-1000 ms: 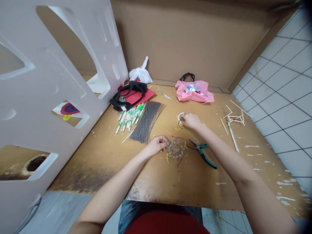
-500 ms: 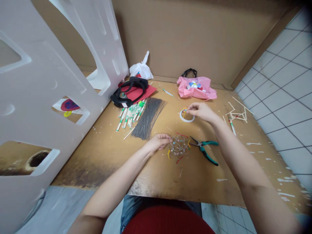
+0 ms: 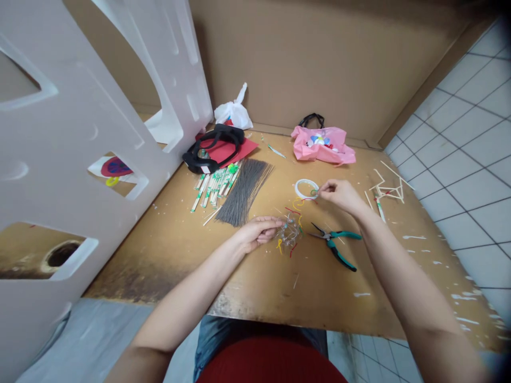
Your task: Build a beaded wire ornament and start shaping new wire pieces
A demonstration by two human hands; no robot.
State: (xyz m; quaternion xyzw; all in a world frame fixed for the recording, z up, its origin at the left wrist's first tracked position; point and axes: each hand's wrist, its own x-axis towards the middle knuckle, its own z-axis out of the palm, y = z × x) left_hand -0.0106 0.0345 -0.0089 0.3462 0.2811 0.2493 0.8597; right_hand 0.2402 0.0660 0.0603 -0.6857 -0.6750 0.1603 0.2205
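Observation:
My left hand [image 3: 261, 232] pinches the left edge of a tangled wire piece [image 3: 290, 232], which carries small clear beads and short red and yellow strands. To its upper right, my right hand [image 3: 340, 194] is closed in a pinch at the right rim of a white ring [image 3: 299, 192]. A thin green strand [image 3: 313, 192] loops out from those fingertips over the ring. Loose yellow strands [image 3: 297, 204] and a red strand [image 3: 310, 201] lie just below the ring. Green-handled pliers [image 3: 335, 242] rest with jaws parted, pointing at the wire piece.
Left of centre lie a bundle of grey wires [image 3: 244, 194] and paper-wrapped chopsticks [image 3: 211, 189]. Behind them are a black head strap [image 3: 213, 149], red paper [image 3: 249, 149] and a white bag [image 3: 233, 114]. A pink bag [image 3: 325, 143] holds bottle caps; a stick frame [image 3: 389, 191] sits right.
My right hand has moved right, from above the ring to its right rim. Yellow and red strands now lie below the ring. My left hand stays at the wire piece.

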